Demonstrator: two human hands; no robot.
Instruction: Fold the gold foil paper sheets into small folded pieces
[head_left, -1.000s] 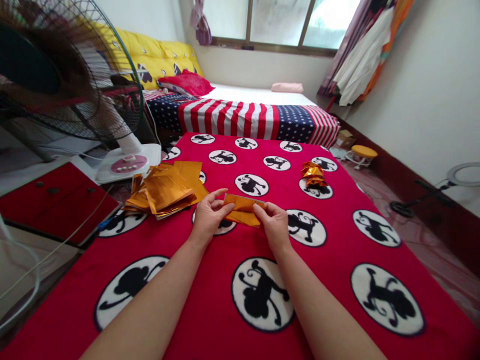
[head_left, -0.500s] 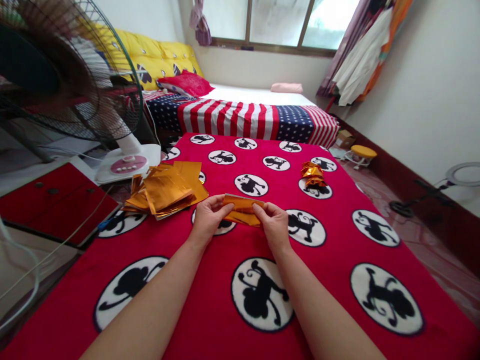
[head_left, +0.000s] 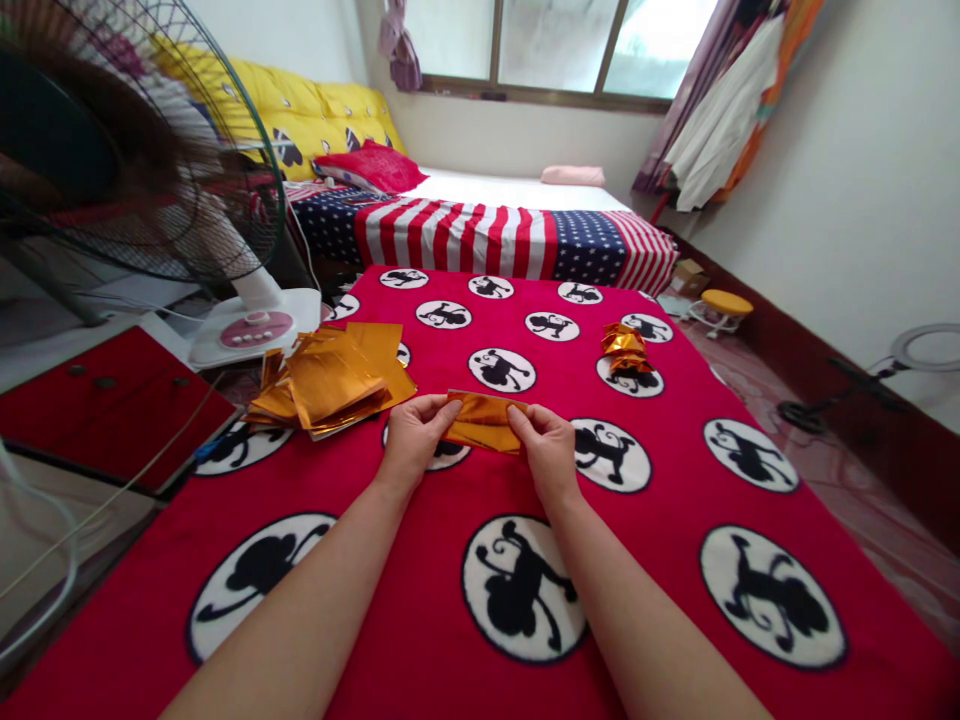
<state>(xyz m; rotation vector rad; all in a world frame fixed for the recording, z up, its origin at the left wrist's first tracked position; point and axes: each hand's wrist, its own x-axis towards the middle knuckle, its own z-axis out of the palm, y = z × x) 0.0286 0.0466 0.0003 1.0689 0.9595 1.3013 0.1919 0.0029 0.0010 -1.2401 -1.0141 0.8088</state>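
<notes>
A gold foil paper sheet [head_left: 484, 420], folded over along its far edge, is held between my two hands above the red cloth. My left hand [head_left: 415, 432] pinches its left end, thumb on top. At the right end, my right hand [head_left: 547, 440] grips it the same way, with the fingers behind the paper mostly hidden. A loose pile of gold foil sheets [head_left: 337, 375] lies to the left of my left hand. Farther off on the right sit several folded gold foil pieces [head_left: 626, 350], bunched together.
The red cloth [head_left: 360, 620] with monkey prints covers the surface before me. A fan [head_left: 262, 300] stands at the left, beside a red panel [head_left: 112, 400]. Behind is a bed with a striped, starred cover [head_left: 465, 235]. A yellow stool [head_left: 726, 303] is on the floor at right.
Both thumbs have shifted slightly outward along the folded paper, baring a little more of its middle. The pile and the folded pieces look unmoved.
</notes>
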